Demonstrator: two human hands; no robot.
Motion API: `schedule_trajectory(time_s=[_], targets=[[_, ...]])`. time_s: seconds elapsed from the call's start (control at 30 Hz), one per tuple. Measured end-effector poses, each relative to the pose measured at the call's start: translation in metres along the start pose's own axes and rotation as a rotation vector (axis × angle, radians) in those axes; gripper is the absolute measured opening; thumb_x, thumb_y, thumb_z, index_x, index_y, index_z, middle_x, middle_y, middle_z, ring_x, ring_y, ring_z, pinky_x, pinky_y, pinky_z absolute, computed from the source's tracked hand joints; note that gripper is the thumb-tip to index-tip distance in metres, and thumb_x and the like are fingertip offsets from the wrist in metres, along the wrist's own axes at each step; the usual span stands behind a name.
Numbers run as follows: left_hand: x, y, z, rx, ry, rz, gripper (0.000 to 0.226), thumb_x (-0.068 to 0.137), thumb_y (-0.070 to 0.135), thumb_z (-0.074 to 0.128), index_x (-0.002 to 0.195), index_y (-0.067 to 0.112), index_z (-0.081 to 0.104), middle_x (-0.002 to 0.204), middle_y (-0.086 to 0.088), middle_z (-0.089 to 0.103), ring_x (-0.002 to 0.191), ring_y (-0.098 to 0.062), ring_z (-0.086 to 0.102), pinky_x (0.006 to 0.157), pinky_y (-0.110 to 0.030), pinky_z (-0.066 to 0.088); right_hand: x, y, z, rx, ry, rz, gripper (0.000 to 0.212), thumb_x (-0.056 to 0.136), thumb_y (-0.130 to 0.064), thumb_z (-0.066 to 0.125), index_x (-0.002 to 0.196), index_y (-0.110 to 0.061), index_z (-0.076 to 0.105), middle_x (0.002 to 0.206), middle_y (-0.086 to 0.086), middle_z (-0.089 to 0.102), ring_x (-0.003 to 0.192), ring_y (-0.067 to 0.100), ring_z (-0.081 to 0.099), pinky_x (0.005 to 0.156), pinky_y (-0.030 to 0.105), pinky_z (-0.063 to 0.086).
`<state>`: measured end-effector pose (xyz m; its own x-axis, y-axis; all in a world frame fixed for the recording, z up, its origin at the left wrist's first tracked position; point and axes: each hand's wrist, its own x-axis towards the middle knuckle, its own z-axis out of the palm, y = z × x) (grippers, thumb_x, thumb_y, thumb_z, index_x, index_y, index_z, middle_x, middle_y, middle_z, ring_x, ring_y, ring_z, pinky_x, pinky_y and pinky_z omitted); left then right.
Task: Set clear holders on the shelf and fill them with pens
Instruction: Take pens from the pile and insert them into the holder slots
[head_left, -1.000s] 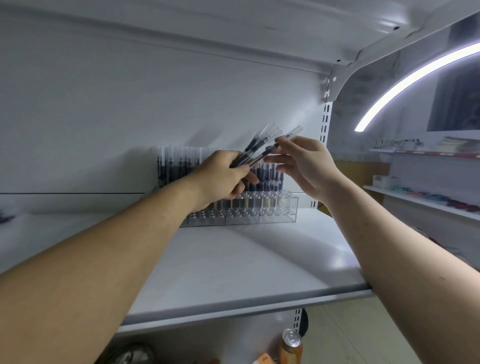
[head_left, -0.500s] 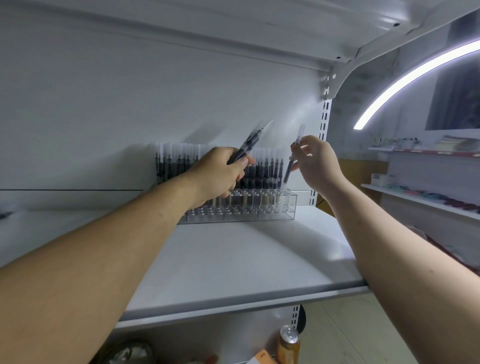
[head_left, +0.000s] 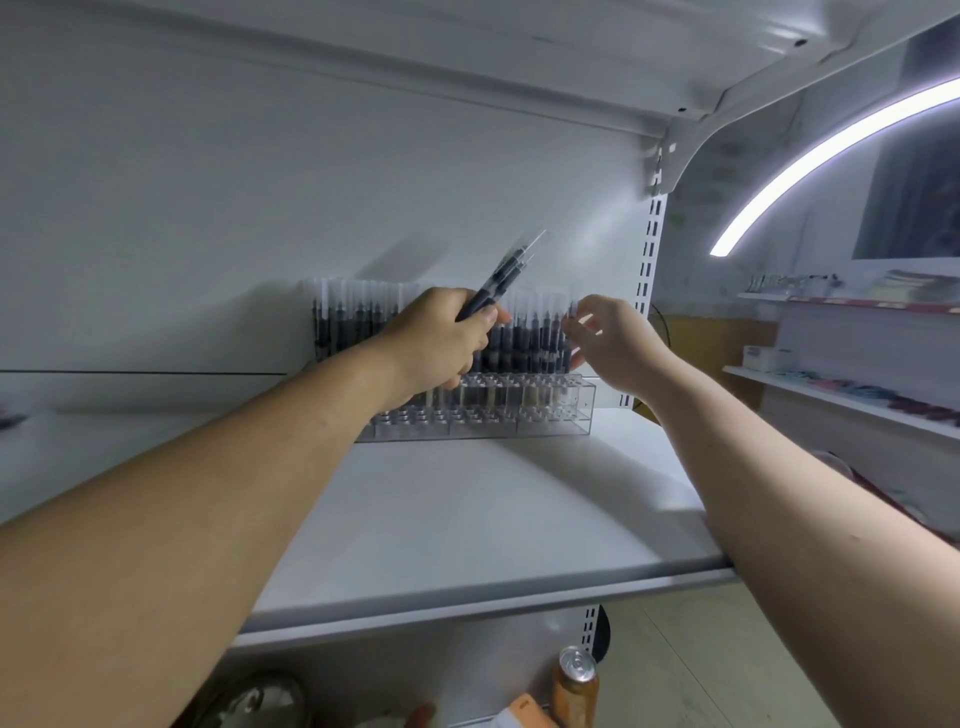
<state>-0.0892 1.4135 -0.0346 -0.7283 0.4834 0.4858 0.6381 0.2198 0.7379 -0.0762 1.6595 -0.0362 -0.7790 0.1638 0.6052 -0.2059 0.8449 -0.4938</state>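
Nearest you, under the shelf lip, a drink can (head_left: 574, 680) stands upright. Both your forearms reach across the white shelf (head_left: 467, 519) twd the back. Your left hand (head_left: 441, 338) is closed round a bundle of pens (head_left: 506, 273), dark barrels angled up & to the right, tips blurred. Your right hand (head_left: 613, 345), near it but apart, has thumb & fingers curled in a pinch on a single pen (head_left: 573, 306) at the right end of the row; detail there is soft. Behind both hands the clear holder (head_left: 545, 415) sits on the shelf by the back panel (head_left: 260, 208), w/ a row of pens (head_left: 358, 317) standing upright in it. Far right, a curved light strip (head_left: 831, 145) glows.
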Motion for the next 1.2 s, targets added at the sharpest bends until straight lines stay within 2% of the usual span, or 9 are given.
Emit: schedule_trajectory(time_s=[0.1,0.37,0.5,0.6,0.7,0.8,0.9,1.13,1.2], targets=[[0.000,-0.001,0.000,0.001,0.005,-0.001,0.027,0.113,0.027,0.042,0.122,0.019,0.066,0.080,0.002,0.047,0.051,-0.006,0.041,0.050,-0.023,0.039,0.000,-0.001,-0.001,-0.019,-0.012,0.008,0.019,0.109,-0.028,0.052,0.117,-0.014,0.061,0.082,0.000,0.075,0.080,0.036,0.075,0.049,0.029,0.040],[0.001,-0.002,-0.001,0.020,-0.004,0.002,0.026,0.112,0.028,0.043,0.123,0.020,0.066,0.080,0.002,0.048,0.051,-0.005,0.042,0.051,-0.024,0.040,0.000,-0.002,0.000,-0.032,-0.013,-0.006,0.019,0.109,-0.028,0.053,0.116,-0.013,0.063,0.082,0.001,0.075,0.076,0.037,0.074,0.048,0.028,0.041],[0.001,-0.001,-0.001,0.015,0.001,0.005,0.026,0.112,0.028,0.043,0.120,0.021,0.067,0.079,0.002,0.049,0.051,-0.006,0.042,0.051,-0.024,0.039,0.001,0.002,-0.001,-0.022,-0.005,0.025,0.022,0.108,-0.030,0.055,0.114,-0.011,0.065,0.075,-0.001,0.076,0.047,0.021,0.060,0.035,0.021,0.035],[0.000,0.000,-0.001,0.023,-0.003,0.003,0.026,0.112,0.028,0.043,0.120,0.021,0.067,0.078,0.004,0.050,0.053,-0.006,0.043,0.053,-0.025,0.040,0.002,0.004,-0.002,0.008,-0.020,0.028,0.022,0.107,-0.030,0.056,0.110,-0.011,0.067,0.072,-0.001,0.076,0.061,0.040,0.067,0.039,0.025,0.037],[0.000,0.000,-0.002,0.011,0.000,0.002,0.026,0.112,0.027,0.043,0.120,0.020,0.067,0.076,0.005,0.049,0.050,-0.005,0.042,0.051,-0.024,0.039,0.001,0.003,-0.004,0.012,-0.026,0.033,0.021,0.107,-0.028,0.056,0.110,-0.011,0.067,0.071,-0.001,0.077,0.056,0.030,0.061,0.036,0.023,0.035],[-0.001,0.002,-0.002,0.007,0.003,0.003,0.026,0.112,0.026,0.043,0.119,0.020,0.067,0.076,0.005,0.049,0.049,-0.005,0.042,0.050,-0.024,0.039,0.000,0.002,-0.007,0.009,-0.033,0.030,0.016,0.106,-0.028,0.057,0.099,-0.017,0.066,0.071,-0.001,0.078,0.071,0.040,0.075,0.049,0.029,0.044],[-0.001,0.003,-0.001,0.003,0.003,0.003,0.026,0.112,0.026,0.043,0.119,0.019,0.067,0.075,0.005,0.048,0.049,-0.005,0.041,0.050,-0.023,0.038,0.000,0.001,-0.007,-0.008,-0.043,0.027,0.015,0.107,-0.027,0.056,0.097,-0.020,0.064,0.074,-0.001,0.078,0.078,0.038,0.077,0.052,0.030,0.044],[-0.002,0.003,-0.001,-0.004,-0.003,0.000,0.026,0.112,0.025,0.043,0.121,0.017,0.066,0.074,0.004,0.047,0.050,-0.006,0.040,0.049,-0.024,0.038,-0.003,-0.005,-0.007,-0.049,-0.036,0.021,0.016,0.108,-0.023,0.055,0.108,-0.011,0.066,0.076,0.002,0.077,0.048,0.015,0.064,0.034,0.019,0.033],[-0.002,0.003,-0.001,-0.006,0.000,0.000,0.026,0.112,0.025,0.043,0.120,0.017,0.066,0.074,0.004,0.047,0.050,-0.006,0.039,0.049,-0.024,0.037,-0.004,-0.007,-0.007,-0.049,-0.038,0.020,0.016,0.108,-0.022,0.055,0.110,-0.010,0.066,0.078,0.004,0.077,0.052,0.013,0.069,0.035,0.018,0.034]])
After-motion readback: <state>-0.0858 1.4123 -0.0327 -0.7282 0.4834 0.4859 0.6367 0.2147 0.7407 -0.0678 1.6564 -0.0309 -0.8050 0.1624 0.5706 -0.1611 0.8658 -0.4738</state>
